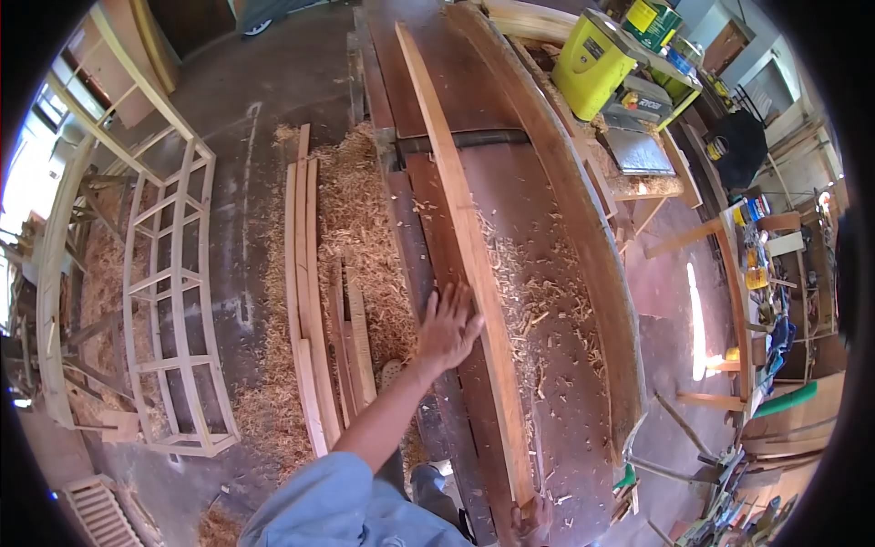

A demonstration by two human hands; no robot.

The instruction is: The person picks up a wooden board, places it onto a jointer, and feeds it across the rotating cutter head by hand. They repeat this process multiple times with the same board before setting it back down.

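Observation:
A long wooden strip (469,232) lies lengthwise on the brown workbench (579,365), with curled wood shavings (538,305) scattered along its right side. My left hand (448,330) is open, fingers stretched out, with the fingertips and thumb against the strip's left side around its middle. At the strip's near end, low in the view, my right hand (532,521) is closed around the wood; part of it is cut off by the frame edge and its fingers are partly in shadow.
Loose boards (308,273) lie on a shaving-covered floor to the left. Beyond them stands a wooden lattice frame (187,319). A thick slab (583,228) edges the bench's right side. A yellow-green planer (592,64) stands at upper right, and a tool-covered bench (738,301) farther right.

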